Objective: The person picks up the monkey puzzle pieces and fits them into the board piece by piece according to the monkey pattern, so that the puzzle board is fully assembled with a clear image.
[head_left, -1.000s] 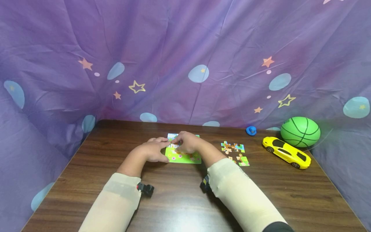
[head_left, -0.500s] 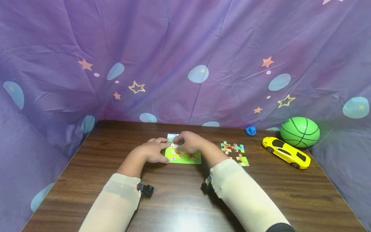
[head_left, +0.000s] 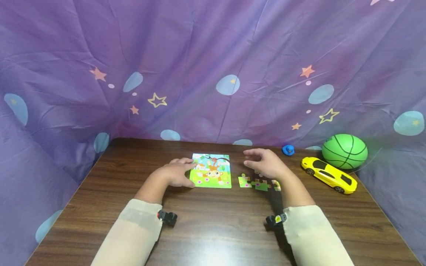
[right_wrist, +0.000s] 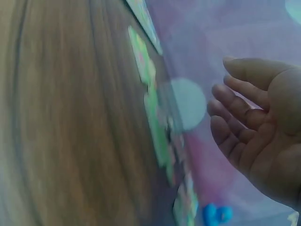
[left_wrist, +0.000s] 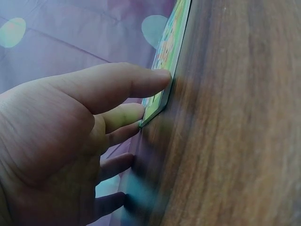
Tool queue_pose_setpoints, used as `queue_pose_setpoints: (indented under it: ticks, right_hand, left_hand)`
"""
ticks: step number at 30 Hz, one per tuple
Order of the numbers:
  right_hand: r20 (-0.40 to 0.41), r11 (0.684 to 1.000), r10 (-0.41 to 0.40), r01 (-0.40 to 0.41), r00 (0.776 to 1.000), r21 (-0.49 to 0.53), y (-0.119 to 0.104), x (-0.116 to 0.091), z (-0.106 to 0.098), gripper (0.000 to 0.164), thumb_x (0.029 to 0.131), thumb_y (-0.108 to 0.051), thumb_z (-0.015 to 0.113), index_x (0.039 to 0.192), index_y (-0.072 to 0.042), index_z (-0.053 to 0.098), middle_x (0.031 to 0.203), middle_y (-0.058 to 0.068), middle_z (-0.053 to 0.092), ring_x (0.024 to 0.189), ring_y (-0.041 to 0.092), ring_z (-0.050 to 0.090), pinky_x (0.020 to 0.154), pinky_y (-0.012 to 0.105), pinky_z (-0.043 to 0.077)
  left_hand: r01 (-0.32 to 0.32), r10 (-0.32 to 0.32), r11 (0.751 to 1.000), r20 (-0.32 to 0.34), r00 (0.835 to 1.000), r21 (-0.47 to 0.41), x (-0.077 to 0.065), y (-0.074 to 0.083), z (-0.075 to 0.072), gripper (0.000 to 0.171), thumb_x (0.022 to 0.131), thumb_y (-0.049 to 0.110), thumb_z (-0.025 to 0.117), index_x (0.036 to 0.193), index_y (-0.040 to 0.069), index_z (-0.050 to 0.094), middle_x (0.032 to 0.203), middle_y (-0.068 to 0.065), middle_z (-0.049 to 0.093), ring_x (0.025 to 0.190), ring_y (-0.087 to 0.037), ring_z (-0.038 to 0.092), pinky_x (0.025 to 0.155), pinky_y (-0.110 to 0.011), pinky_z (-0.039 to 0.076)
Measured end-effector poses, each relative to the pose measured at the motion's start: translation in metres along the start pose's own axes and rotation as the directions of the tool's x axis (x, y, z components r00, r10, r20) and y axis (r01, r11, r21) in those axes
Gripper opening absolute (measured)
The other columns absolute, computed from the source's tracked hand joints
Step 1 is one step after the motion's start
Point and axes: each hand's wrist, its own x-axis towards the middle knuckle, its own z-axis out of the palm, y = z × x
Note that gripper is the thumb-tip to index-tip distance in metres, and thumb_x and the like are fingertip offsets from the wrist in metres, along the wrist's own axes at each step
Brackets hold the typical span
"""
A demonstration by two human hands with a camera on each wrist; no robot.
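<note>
A square puzzle board (head_left: 213,173) with a monkey picture lies flat on the table, fully uncovered apart from its left edge. My left hand (head_left: 175,173) rests at that edge; in the left wrist view its thumb (left_wrist: 150,82) touches the board near the corner, the other fingers stretched out beside it. Right of the board lie several jigsaw pieces, among them a green one (head_left: 244,181) and another green piece (head_left: 261,185). Above these hovers my right hand (head_left: 266,162), fingers loosely bent and holding nothing. It hides some of the pieces in the head view.
At the right stand a yellow toy car (head_left: 328,175) and a green ball (head_left: 345,151). A small blue rubber duck (head_left: 288,150) sits near the back edge. Behind the brown wooden table (head_left: 213,229) hangs a purple curtain (head_left: 186,66).
My right hand has left the board and moved right, over the loose pieces, uncovering the monkey picture. The left hand has stayed at the board's left edge.
</note>
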Motion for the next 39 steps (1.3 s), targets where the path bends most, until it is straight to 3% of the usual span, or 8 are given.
queue_pose_setpoints:
  ticks: [2, 4, 10, 14, 18, 24, 29, 39]
  right_hand:
    - [-0.016, 0.999, 0.049, -0.049, 0.999, 0.008, 0.016, -0.005, -0.007, 0.051, 0.102, -0.032, 0.073, 0.147, -0.009, 0.064, 0.13, 0.017, 0.077, 0.094, 0.028, 0.077, 0.079, 0.039, 0.064]
    - [-0.024, 0.997, 0.078, -0.078, 0.997, 0.006, 0.028, -0.007, -0.01, 0.053, 0.103, -0.032, 0.072, 0.149, -0.008, 0.062, 0.132, 0.018, 0.076, 0.095, 0.03, 0.078, 0.081, 0.042, 0.064]
    - [-0.024, 0.991, 0.133, -0.134, 0.991, -0.028, 0.05, -0.007, -0.012, 0.053, 0.104, -0.03, 0.07, 0.15, -0.005, 0.06, 0.141, 0.021, 0.071, 0.125, 0.039, 0.069, 0.105, 0.055, 0.058]
    - [0.013, 0.985, 0.169, -0.169, 0.986, -0.021, 0.056, -0.007, -0.01, 0.055, 0.102, -0.028, 0.073, 0.15, -0.004, 0.06, 0.134, 0.022, 0.073, 0.12, 0.037, 0.07, 0.093, 0.046, 0.061]
    - [0.048, 0.983, 0.18, -0.178, 0.983, -0.031, 0.06, -0.005, -0.007, 0.061, 0.096, -0.026, 0.08, 0.15, -0.005, 0.061, 0.132, 0.021, 0.073, 0.119, 0.035, 0.068, 0.084, 0.037, 0.061]
    - [0.049, 0.982, 0.177, -0.173, 0.983, -0.079, 0.059, -0.002, -0.005, 0.063, 0.09, -0.019, 0.085, 0.148, -0.004, 0.062, 0.135, 0.023, 0.069, 0.12, 0.036, 0.065, 0.095, 0.046, 0.06]
    - [0.015, 0.982, 0.174, -0.173, 0.985, -0.079, 0.057, -0.002, -0.003, 0.062, 0.087, -0.013, 0.084, 0.146, -0.004, 0.064, 0.133, 0.024, 0.069, 0.113, 0.034, 0.067, 0.085, 0.039, 0.061]
    - [-0.064, 0.98, 0.191, -0.194, 0.979, -0.043, 0.051, -0.003, -0.004, 0.059, 0.092, -0.014, 0.08, 0.148, -0.008, 0.063, 0.134, 0.021, 0.069, 0.112, 0.032, 0.064, 0.094, 0.045, 0.055]
  left_hand:
    - [0.002, -0.002, 1.0, -0.002, 1.0, 0.0, 0.0, 0.0, 0.001, 0.091, 0.089, 0.047, 0.079, 0.168, 0.028, 0.037, 0.178, -0.001, 0.028, 0.165, -0.037, 0.022, 0.13, -0.069, 0.028]
    - [0.004, -0.004, 1.0, -0.005, 1.0, -0.006, 0.0, 0.0, 0.001, 0.092, 0.089, 0.047, 0.079, 0.168, 0.029, 0.037, 0.178, -0.001, 0.028, 0.165, -0.037, 0.022, 0.13, -0.07, 0.028]
    - [0.004, -0.004, 1.0, -0.006, 1.0, -0.018, -0.001, 0.0, 0.0, 0.092, 0.089, 0.046, 0.08, 0.168, 0.027, 0.037, 0.178, -0.002, 0.028, 0.165, -0.037, 0.021, 0.129, -0.07, 0.028]
    - [0.004, -0.004, 1.0, -0.004, 1.0, -0.018, -0.001, -0.001, 0.0, 0.091, 0.09, 0.046, 0.08, 0.168, 0.027, 0.037, 0.178, -0.002, 0.028, 0.166, -0.037, 0.021, 0.13, -0.069, 0.028]
    - [0.002, -0.003, 1.0, -0.011, 1.0, -0.015, -0.001, 0.0, 0.001, 0.091, 0.089, 0.046, 0.08, 0.168, 0.027, 0.038, 0.178, -0.002, 0.029, 0.165, -0.037, 0.022, 0.129, -0.069, 0.029]
    - [0.001, -0.002, 1.0, -0.013, 1.0, -0.018, -0.001, -0.001, 0.001, 0.092, 0.088, 0.046, 0.081, 0.167, 0.027, 0.039, 0.178, -0.001, 0.029, 0.165, -0.037, 0.023, 0.129, -0.07, 0.029]
    - [0.001, -0.002, 1.0, -0.015, 1.0, -0.026, 0.0, -0.002, 0.002, 0.092, 0.087, 0.047, 0.082, 0.167, 0.028, 0.04, 0.178, 0.0, 0.029, 0.165, -0.037, 0.023, 0.128, -0.071, 0.03]
    - [0.003, -0.004, 1.0, -0.016, 1.0, -0.028, -0.001, -0.001, 0.001, 0.092, 0.088, 0.047, 0.082, 0.167, 0.028, 0.04, 0.178, 0.0, 0.029, 0.165, -0.037, 0.022, 0.128, -0.073, 0.028]
